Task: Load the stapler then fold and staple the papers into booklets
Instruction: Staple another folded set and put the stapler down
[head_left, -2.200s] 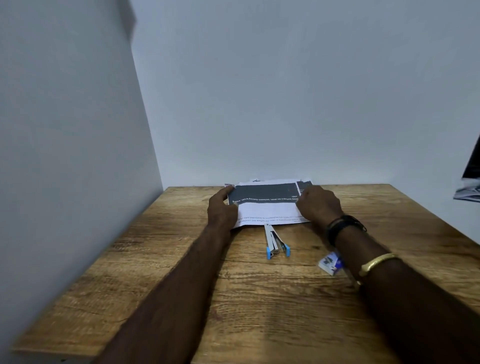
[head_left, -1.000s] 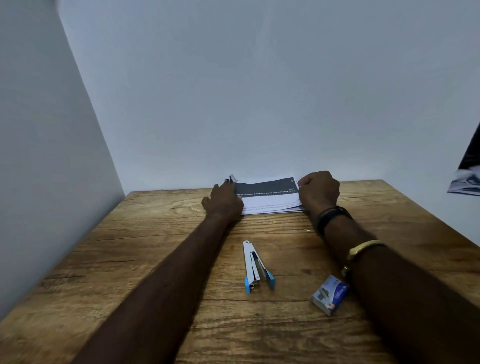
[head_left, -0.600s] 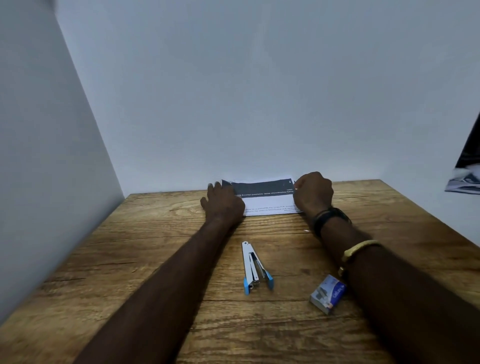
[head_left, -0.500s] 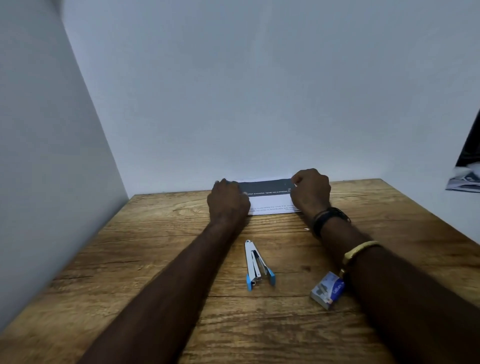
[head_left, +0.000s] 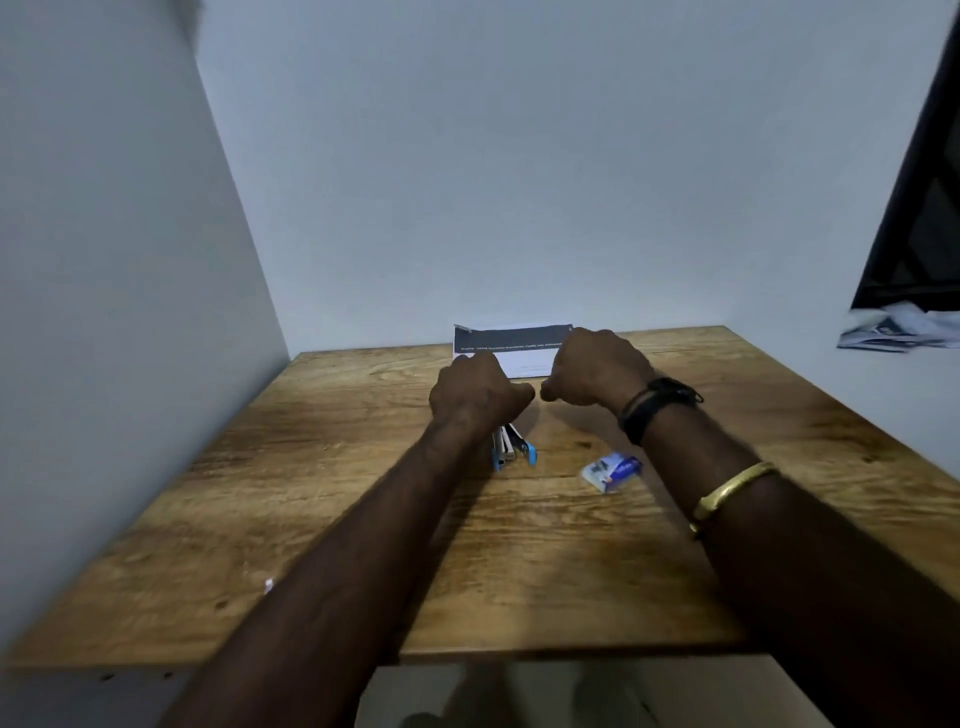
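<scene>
A folded stack of papers (head_left: 511, 347) with a dark printed band lies at the far edge of the wooden table (head_left: 322, 467), against the wall. My left hand (head_left: 475, 389) hovers with curled fingers over the far half of the white and blue stapler (head_left: 514, 451); only the stapler's near end shows, and any hold on it is hidden. My right hand (head_left: 597, 369) is beside it, fingers curled, thumb pointing left, with nothing visible in it. It covers the papers' right corner from view. A small blue and white staple box (head_left: 610, 469) lies to the right of the stapler.
White walls close the table at the left and back. A dark window frame (head_left: 919, 208) and loose printed papers (head_left: 898, 332) are at the far right. A tiny white scrap (head_left: 268, 585) lies near the table's front left. The front edge is close below my forearms.
Both hands have left the ends of the folded papers and drawn back toward me, meeting over the stapler. The papers stay flat by the wall. The camera has tilted and pulled back.
</scene>
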